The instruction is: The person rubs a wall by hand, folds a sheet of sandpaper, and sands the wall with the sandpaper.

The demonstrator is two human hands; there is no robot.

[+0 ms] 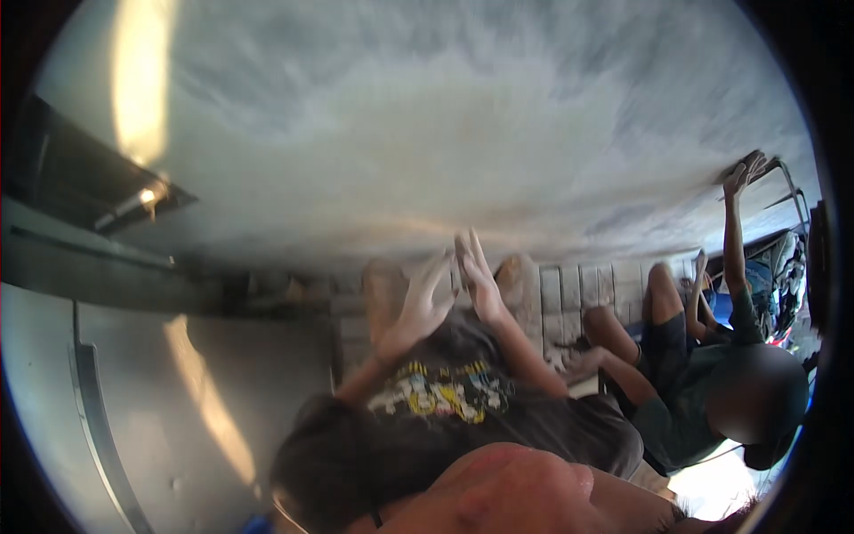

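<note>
My left hand is raised in front of my dark printed shirt. Its fingers are stretched out, pale as if dusted. Close beside it is my right hand, fingers also straight and pointing up and away from me. The palms roughly face each other, and the fingertips come near one another; whether they touch I cannot tell. I see nothing held in either hand. Just beyond the fingers spreads a large, smeared grey-white surface.
At the right a co-worker sits close by, one hand raised against the pale surface's edge. Bricks or blocks line up behind my hands. A grey metal panel stands to my left, with a dark ledge above.
</note>
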